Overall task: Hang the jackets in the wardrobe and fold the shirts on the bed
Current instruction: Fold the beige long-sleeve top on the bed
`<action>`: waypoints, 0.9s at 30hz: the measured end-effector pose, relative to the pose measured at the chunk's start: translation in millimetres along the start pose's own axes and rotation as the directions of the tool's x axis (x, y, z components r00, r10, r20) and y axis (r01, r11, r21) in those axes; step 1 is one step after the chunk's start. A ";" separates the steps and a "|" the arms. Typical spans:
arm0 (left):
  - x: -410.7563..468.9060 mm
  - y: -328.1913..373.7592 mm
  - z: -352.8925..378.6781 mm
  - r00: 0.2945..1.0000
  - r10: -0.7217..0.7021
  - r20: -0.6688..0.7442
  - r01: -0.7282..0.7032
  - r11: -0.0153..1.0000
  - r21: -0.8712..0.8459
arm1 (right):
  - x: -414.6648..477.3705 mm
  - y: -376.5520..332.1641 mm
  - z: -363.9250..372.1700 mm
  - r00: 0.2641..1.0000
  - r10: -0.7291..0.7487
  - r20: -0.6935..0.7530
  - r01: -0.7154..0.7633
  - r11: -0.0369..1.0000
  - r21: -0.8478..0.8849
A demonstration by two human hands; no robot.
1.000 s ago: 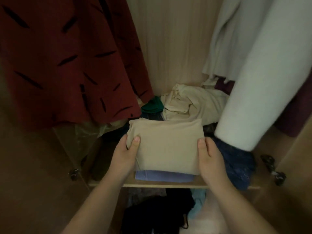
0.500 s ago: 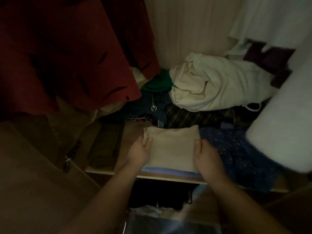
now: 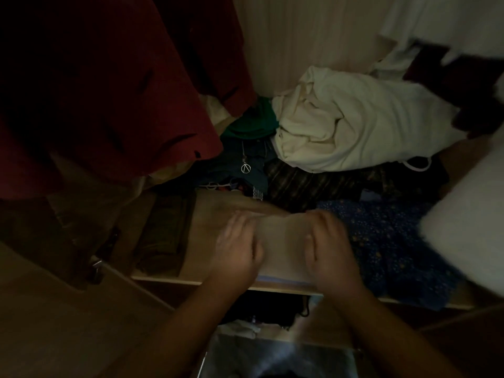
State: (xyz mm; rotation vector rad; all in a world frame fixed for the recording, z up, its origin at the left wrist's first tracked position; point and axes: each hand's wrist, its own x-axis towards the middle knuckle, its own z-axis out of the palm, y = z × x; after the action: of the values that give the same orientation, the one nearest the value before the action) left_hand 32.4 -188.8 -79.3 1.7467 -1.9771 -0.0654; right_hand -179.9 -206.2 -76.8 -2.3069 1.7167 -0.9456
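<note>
Pretty dim shot, so not everything can be made out. The folded beige shirt (image 3: 283, 241) is seen lying on the wardrobe shelf (image 3: 200, 241), near its front edge. It is stacked on a pale blue folded piece (image 3: 281, 279), of which only a thin strip is shown at the front. The left hand (image 3: 237, 249) is laid over the shirt's left edge and the right hand (image 3: 330, 249) over its right edge, so the shirt is flanked on both sides with the beige middle left uncovered. Both hands are badly blurred, but the fingers look stretched out fairly flat on the fabric rather than curled round it. Just left of the stack, an olive folded item (image 3: 163, 233) is parked on the same shelf. Just right of it, a dark blue dotted fabric (image 3: 395, 241) is spread out and spills over the shelf's front edge. Further back, a crumpled cream bundle (image 3: 354, 126) is piled up by the back wall (image 3: 300, 36), with a green garment (image 3: 253, 121) tucked beside it on the left. A small round pendant (image 3: 245, 167) is seen on dark cloth just in front of that. A red garment with dark dashes (image 3: 109, 91) is hung at upper left, and a white garment (image 3: 469, 227) at the right. Dark clothes (image 3: 267, 312) are stuffed under the shelf.
</note>
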 end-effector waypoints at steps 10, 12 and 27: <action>4.2 -4.6 44.2 0.961 -0.030 0.274 -0.049 0.960 0.275 | -6.5 1.3 53.4 0.927 0.077 0.368 0.008 0.975 -0.224; 6.6 -4.9 47.2 0.960 -0.044 0.277 -0.042 0.954 0.295 | -3.0 3.7 57.2 0.920 0.084 0.384 0.011 0.971 -0.238; -3.4 18.6 -3.9 0.961 0.021 0.275 -0.083 0.972 0.218 | -19.3 -14.8 -3.0 0.927 0.087 0.366 -0.010 0.978 -0.209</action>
State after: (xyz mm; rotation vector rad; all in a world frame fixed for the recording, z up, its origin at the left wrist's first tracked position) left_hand 17.0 -181.2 -70.5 1.9125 -2.3055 -0.0658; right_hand -172.5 -182.9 -75.8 -2.3553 1.7583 -0.2985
